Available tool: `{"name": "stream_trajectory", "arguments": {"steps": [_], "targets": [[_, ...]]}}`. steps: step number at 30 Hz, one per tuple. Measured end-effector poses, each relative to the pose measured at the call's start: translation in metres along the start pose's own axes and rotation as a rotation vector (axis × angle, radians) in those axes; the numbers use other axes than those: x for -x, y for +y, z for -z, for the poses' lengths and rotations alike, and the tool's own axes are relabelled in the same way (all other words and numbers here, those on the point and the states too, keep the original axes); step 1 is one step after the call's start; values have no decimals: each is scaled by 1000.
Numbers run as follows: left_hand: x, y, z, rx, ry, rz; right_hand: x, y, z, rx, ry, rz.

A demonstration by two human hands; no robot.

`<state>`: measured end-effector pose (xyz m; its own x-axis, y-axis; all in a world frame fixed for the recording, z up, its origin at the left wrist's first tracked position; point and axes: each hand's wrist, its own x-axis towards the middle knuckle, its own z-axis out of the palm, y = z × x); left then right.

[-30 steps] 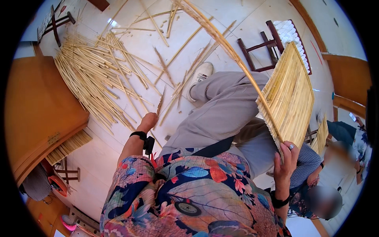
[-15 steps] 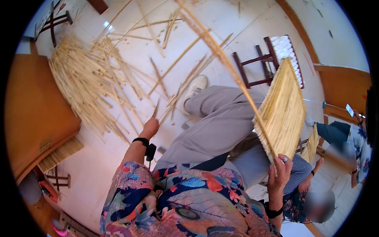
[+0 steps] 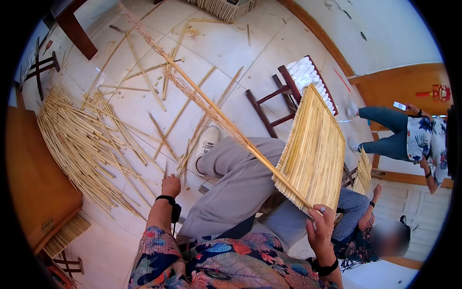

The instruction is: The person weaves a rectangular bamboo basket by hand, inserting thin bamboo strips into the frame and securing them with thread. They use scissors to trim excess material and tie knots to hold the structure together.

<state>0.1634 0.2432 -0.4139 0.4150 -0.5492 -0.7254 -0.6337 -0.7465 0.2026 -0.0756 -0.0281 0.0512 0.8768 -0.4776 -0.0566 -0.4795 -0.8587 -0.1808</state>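
Note:
My right hand pinches the thick end of a long reed stalk between thumb and fingers. The stalk slants up and left across my legs and ends in a brown feathery tuft. Just beyond the fingers stands a tilted panel of yellow stalks laid side by side, its near edge close behind the reed. My left hand is closed on a thin, pointed blade-like tool, held low above the floor; its handle is hidden in the fingers. Close to that hand lie several loose stalks.
A large heap of cut stalks covers the floor at left beside a brown wooden cabinet. A dark stool with a white seat stands beyond the panel. At right, one person sits and another stands holding a phone.
The view has shifted, so most things appear farther left. The reed's feathery end has swung left and away. Both hands keep their hold.

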Motion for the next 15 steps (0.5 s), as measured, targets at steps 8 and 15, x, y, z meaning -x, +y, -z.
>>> {"name": "stream_trajectory", "arguments": {"steps": [8,15], "targets": [[4,5,16,107,32,-30,3,4,-6,-19,19,6],[31,-19,38,675,208,-133,4,8,-10,31,72,21]]}}
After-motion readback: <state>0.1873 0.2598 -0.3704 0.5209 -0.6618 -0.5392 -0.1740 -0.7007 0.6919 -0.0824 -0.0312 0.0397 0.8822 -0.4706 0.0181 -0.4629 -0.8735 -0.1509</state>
